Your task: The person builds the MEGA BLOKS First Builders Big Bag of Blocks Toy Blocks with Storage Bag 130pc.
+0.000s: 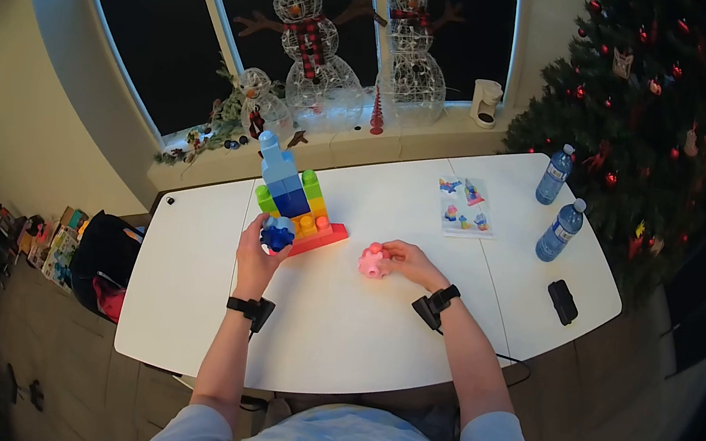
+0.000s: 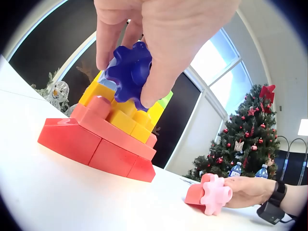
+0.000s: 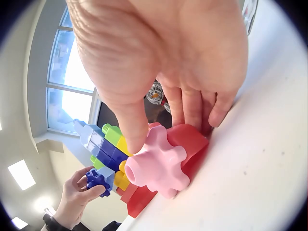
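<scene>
My left hand grips a dark blue gear with a light blue block behind it, in front of a stepped tower of toy building blocks. Red blocks form the tower's base, with yellow, green and blue ones above. Off to the tower's right, my right hand holds a pink gear joined to a red block, low at the tabletop. In the right wrist view the thumb lies against the pink gear and the other fingers reach behind the red block.
A picture sheet of block models lies farther back on the white table. Two water bottles stand at the right, near a black case. Snowman figures line the window sill, and a Christmas tree stands behind the table's right end.
</scene>
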The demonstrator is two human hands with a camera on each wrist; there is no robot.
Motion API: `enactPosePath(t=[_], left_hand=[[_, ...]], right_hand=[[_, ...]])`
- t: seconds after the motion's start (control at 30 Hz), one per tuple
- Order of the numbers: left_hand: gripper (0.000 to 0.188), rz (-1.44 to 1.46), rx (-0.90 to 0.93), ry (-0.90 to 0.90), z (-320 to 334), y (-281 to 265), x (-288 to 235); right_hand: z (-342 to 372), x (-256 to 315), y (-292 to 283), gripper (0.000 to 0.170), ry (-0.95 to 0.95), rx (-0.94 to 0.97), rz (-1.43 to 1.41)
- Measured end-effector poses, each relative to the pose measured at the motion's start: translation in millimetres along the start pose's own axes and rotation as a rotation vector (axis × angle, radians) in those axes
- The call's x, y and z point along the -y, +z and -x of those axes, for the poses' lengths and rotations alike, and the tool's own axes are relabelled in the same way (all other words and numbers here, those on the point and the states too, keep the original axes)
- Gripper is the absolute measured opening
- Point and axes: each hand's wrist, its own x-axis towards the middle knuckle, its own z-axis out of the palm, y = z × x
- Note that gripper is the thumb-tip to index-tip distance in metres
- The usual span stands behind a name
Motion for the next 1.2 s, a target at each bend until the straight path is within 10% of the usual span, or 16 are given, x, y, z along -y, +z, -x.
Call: enactPosePath(t=[0.93, 1.2], left_hand=[[0.088, -0.37, -0.034, 0.102, 4, 19, -10], [0.093, -0.303, 0.049, 0.001, 3, 8, -8]], right_hand=[[6, 3, 2, 0.049, -0.025, -0.014, 0.044], [5, 11, 2, 0.08, 0.022, -0.034, 0.191]])
